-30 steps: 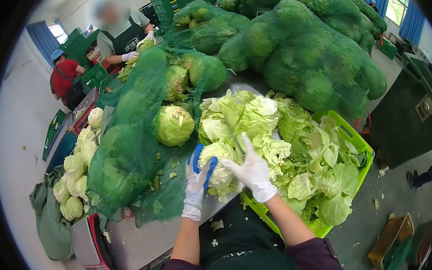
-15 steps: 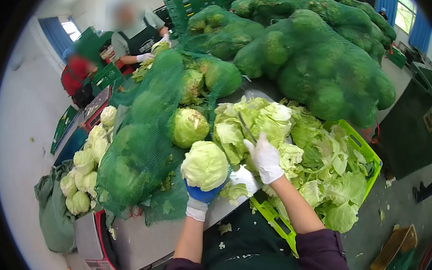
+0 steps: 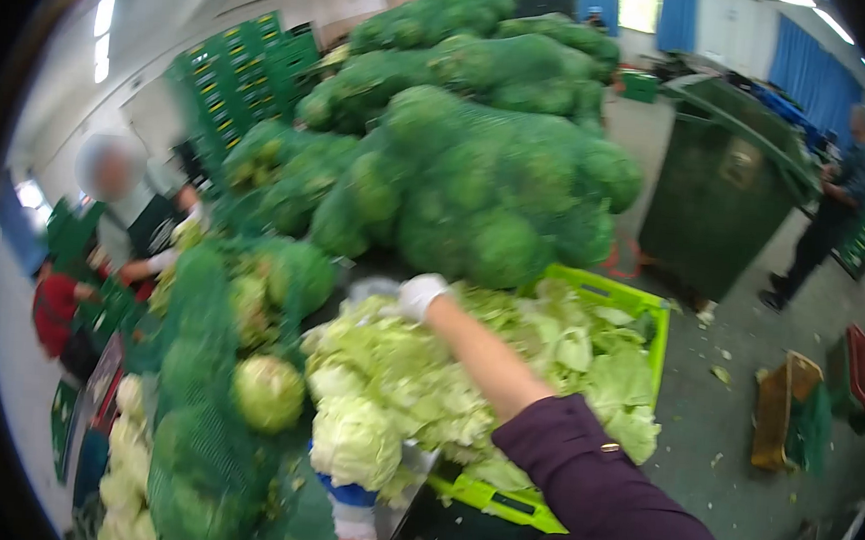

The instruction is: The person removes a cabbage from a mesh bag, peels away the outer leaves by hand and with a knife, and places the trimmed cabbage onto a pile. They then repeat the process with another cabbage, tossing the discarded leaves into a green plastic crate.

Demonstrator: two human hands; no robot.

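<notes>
A pale, trimmed cabbage point(image 3: 356, 441) rests in my left hand point(image 3: 349, 495), which wears a blue glove over a white one and holds it from below. My right hand point(image 3: 421, 295), in a white glove, reaches to the far edge of the pile of loose cabbage leaves point(image 3: 396, 358). Its fingers are blurred and partly hidden, and no knife shows there. Left of the held cabbage, another cabbage point(image 3: 268, 393) sits at the opening of a green net sack point(image 3: 196, 354).
Large net sacks of cabbages point(image 3: 499, 184) are stacked ahead. A lime-green crate point(image 3: 661, 336) with leaves stands right, a dark green bin point(image 3: 725, 180) beyond it. Trimmed cabbages point(image 3: 126, 459) lie at left. One person point(image 3: 120, 218) works at far left; another point(image 3: 838, 203) stands far right.
The view has swung to the right. My right hand has moved forward over the leaves, and the knife seen in it before is out of sight. My left hand still holds the cabbage.
</notes>
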